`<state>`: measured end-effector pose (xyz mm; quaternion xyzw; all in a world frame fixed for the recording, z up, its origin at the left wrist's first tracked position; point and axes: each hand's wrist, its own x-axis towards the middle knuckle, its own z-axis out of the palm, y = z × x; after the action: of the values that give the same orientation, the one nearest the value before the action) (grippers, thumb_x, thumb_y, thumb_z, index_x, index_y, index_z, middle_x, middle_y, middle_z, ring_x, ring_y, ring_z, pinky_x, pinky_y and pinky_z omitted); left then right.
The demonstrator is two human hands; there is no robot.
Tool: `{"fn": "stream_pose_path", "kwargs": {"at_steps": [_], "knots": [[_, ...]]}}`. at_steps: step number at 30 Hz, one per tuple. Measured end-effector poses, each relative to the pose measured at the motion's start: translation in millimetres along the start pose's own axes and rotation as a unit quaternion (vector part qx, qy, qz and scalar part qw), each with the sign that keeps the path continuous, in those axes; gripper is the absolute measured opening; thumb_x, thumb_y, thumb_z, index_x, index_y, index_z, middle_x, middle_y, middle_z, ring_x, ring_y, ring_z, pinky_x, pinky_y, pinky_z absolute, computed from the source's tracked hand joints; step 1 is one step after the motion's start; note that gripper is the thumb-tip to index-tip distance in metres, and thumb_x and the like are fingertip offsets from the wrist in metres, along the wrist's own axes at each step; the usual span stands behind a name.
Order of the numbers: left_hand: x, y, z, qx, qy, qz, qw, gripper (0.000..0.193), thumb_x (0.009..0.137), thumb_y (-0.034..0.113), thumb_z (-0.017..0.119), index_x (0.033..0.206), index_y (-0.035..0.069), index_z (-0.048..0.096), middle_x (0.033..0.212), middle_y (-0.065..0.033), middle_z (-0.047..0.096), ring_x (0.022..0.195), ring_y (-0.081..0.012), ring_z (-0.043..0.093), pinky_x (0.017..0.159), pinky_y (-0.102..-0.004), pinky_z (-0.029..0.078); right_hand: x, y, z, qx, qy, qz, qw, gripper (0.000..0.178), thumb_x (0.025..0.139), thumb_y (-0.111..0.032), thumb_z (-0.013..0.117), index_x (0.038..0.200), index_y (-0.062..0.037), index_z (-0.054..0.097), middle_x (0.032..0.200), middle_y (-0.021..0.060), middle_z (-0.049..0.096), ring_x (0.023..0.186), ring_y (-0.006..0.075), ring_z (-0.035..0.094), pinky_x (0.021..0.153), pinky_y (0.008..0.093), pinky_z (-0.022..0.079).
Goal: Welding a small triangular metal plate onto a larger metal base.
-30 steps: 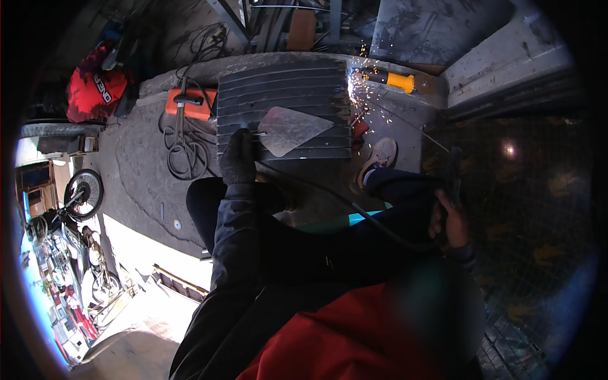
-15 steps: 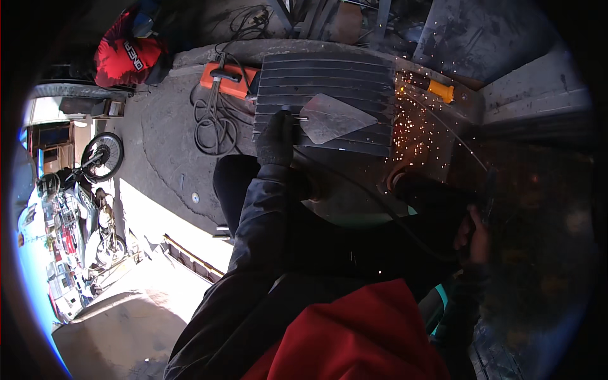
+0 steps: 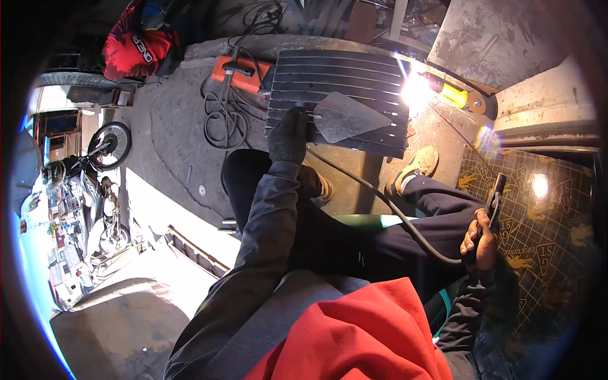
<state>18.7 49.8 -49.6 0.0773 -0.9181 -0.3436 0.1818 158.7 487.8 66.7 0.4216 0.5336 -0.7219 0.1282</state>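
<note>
My left hand (image 3: pixel 288 136), in a dark glove, grips the handle end of a flat, trowel-shaped metal plate (image 3: pixel 351 118) that lies on a black slatted metal grille (image 3: pixel 335 76) on the concrete floor. At the right, my bare right hand (image 3: pixel 481 244) is closed on a dark electrode holder (image 3: pixel 495 196). Its black cable (image 3: pixel 380 196) runs back across my legs toward the grille. A bright white glare (image 3: pixel 415 92) burns at the grille's upper right corner, beside a yellow power tool (image 3: pixel 455 96).
An orange welding machine (image 3: pixel 237 69) with coiled cables (image 3: pixel 221 117) stands left of the grille, with a red bag (image 3: pixel 136 44) behind it. A motorcycle (image 3: pixel 95 158) is parked at far left. My tan shoes (image 3: pixel 418 166) rest beside the grille. A dark patterned panel (image 3: pixel 544 240) fills the right side.
Scattered sparks at the grille's right corner have become one bright glare. My left hand stays on the trowel-shaped plate. My right hand with the holder now shows clearly at lower right.
</note>
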Motion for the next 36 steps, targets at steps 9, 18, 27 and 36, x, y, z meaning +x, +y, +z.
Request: {"fn": "stream_pose_path", "kwargs": {"at_steps": [9, 18, 27, 36], "knots": [[-3, -3, 2, -0.031, 0.000, -0.020, 0.999, 0.028, 0.094, 0.028, 0.062, 0.114, 0.009, 0.067, 0.098, -0.0178, 0.070, 0.092, -0.0340, 0.068, 0.078, -0.0415, 0.053, -12, 44, -11, -0.179, 0.051, -0.255, 0.949, 0.019, 0.098, -0.021, 0.057, 0.108, -0.0047, 0.060, 0.066, 0.0003, 0.051, 0.047, 0.0094, 0.049, 0.042, 0.0261, 0.041], [-3, 4, 2, 0.009, -0.005, -0.019, 1.000, 0.025, 0.094, 0.025, 0.062, 0.113, 0.009, 0.066, 0.099, -0.0165, 0.070, 0.093, -0.0339, 0.068, 0.078, -0.0406, 0.053, -30, 59, -12, -0.137, -0.104, -0.155, 0.973, 0.024, 0.090, -0.014, 0.067, 0.109, -0.0037, 0.057, 0.085, 0.0054, 0.061, 0.057, 0.0127, 0.057, 0.049, 0.0254, 0.045], [-1, 14, 0, 0.038, -0.020, -0.026, 0.999, 0.021, 0.095, 0.019, 0.062, 0.112, 0.007, 0.067, 0.100, -0.0123, 0.071, 0.090, -0.0260, 0.070, 0.077, -0.0358, 0.053, 23, 80, -63, 0.320, -0.118, 0.240, 0.909, 0.039, 0.091, -0.028, 0.065, 0.124, -0.0096, 0.056, 0.098, 0.0038, 0.064, 0.084, 0.0162, 0.062, 0.075, 0.0307, 0.052], [8, 16, 2, 0.082, -0.047, -0.018, 0.995, 0.026, 0.089, 0.025, 0.067, 0.109, 0.007, 0.067, 0.099, -0.0098, 0.070, 0.084, -0.0275, 0.070, 0.071, -0.0370, 0.055, 16, 30, -24, -0.119, -0.105, 0.111, 0.981, 0.043, 0.084, -0.013, 0.072, 0.123, -0.0071, 0.056, 0.094, 0.0032, 0.066, 0.078, 0.0122, 0.063, 0.070, 0.0303, 0.054]]}}
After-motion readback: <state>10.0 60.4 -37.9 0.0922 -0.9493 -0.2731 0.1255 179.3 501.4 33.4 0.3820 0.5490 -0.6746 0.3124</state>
